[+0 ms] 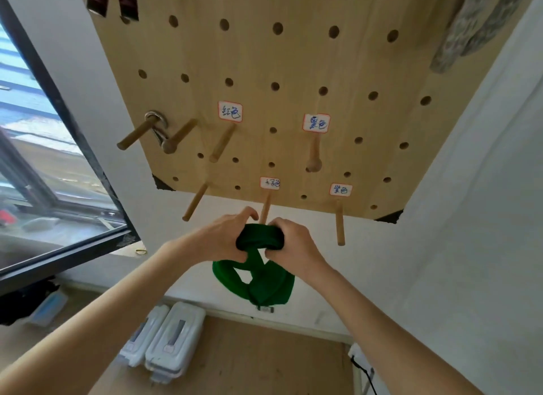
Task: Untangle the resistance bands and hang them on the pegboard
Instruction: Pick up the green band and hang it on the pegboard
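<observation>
Green fabric resistance band (260,239), gripped by left hand (226,239) and right hand (293,241), hung just below wooden peg (265,211).

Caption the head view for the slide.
Both hands, left hand and right hand, grip a green resistance band below the pegboard's labelled peg.

Your hands sit just under the pegboard's (293,56) bottom edge; one peg (266,208) pokes between them, another peg (340,222) flanks right, open wall (411,262) below.

wooden pegboard (293,56) with pegs, paper labels; plastic cases (164,341) on floor (264,362)
</observation>
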`<state>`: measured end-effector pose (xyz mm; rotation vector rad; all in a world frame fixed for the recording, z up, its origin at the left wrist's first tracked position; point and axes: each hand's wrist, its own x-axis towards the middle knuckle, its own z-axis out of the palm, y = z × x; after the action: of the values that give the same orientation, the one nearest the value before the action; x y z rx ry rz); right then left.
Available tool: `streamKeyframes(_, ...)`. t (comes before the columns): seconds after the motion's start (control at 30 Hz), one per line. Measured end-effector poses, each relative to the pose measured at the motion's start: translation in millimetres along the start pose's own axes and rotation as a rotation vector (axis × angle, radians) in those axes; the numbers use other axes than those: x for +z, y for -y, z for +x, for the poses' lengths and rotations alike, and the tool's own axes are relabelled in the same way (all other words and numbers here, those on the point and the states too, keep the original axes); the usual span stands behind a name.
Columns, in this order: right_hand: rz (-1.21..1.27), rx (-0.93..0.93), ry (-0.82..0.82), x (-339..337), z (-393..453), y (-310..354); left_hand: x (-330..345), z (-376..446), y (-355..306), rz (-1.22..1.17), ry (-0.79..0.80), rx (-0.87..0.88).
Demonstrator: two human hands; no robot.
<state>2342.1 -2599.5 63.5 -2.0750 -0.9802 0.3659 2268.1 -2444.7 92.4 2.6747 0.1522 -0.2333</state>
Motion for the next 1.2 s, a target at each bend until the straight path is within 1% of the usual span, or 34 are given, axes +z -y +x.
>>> streamKeyframes(0.03, 0.012, 0.02, -0.025, 5, 7, -3, 3, 4, 8, 0.046, -0.085, -0.019)
streamKeyframes(0.1, 0.023, 0.076, -0.065, 11, 25, -10, 4, 19, 20, 0.024, -0.225, -0.039)
streamKeyframes(0.2, -0.035, 0.114, -0.058, 11, 52, -25, 6, 50, 33, -0.049, -0.259, -0.064)
streamKeyframes(0.33, -0.082, 0.078, -0.081, 4, 85, -46, 12, 92, 49, -0.107, -0.287, -0.068)
streamKeyframes(0.43, -0.151, 0.066, -0.111, -4, 102, -58, 25, 114, 58, -0.24, -0.379, -0.063)
streamKeyframes(0.5, -0.211, 0.045, -0.116, -2, 103, -65, 36, 121, 60, -0.283, -0.453, -0.068)
streamKeyframes(0.53, -0.243, 0.032, -0.146, 2, 100, -68, 41, 122, 63, -0.298, -0.475, -0.065)
streamKeyframes(0.63, -0.303, -0.023, -0.302, 18, 88, -76, 50, 123, 67, -0.308, -0.513, -0.043)
streamKeyframes(0.7, -0.397, -0.02, -0.33, 26, 88, -81, 61, 123, 66, -0.255, -0.62, -0.084)
streamKeyframes(0.73, -0.462, 0.004, -0.314, 30, 91, -83, 70, 123, 64, -0.229, -0.693, -0.125)
streamKeyframes(0.77, -0.53, 0.034, -0.287, 34, 94, -85, 80, 123, 63, -0.231, -0.733, -0.184)
streamKeyframes(0.8, -0.584, 0.062, -0.263, 38, 96, -86, 91, 123, 62, -0.272, -0.723, -0.252)
streamKeyframes(0.83, -0.606, 0.085, -0.251, 42, 98, -88, 102, 123, 62, -0.339, -0.677, -0.324)
streamKeyframes(0.9, -0.579, 0.123, -0.253, 47, 99, -90, 118, 123, 66, -0.437, -0.542, -0.404)
streamKeyframes(0.93, -0.552, 0.141, -0.255, 48, 99, -91, 122, 123, 69, -0.464, -0.507, -0.396)
streamKeyframes(1.0, -0.466, 0.191, -0.251, 46, 96, -92, 127, 123, 72, -0.534, -0.503, -0.365)
streamKeyframes(1.07, -0.286, 0.261, -0.268, 47, 82, -89, 132, 113, 75, -0.616, -0.494, -0.334)
streamKeyframes(1.13, -0.132, 0.292, -0.357, 55, 54, -85, 138, 93, 79, -0.693, -0.505, -0.331)
streamKeyframes(1.2, -0.029, 0.306, -0.464, 76, 16, -82, 153, 62, 89, -0.706, -0.51, -0.347)
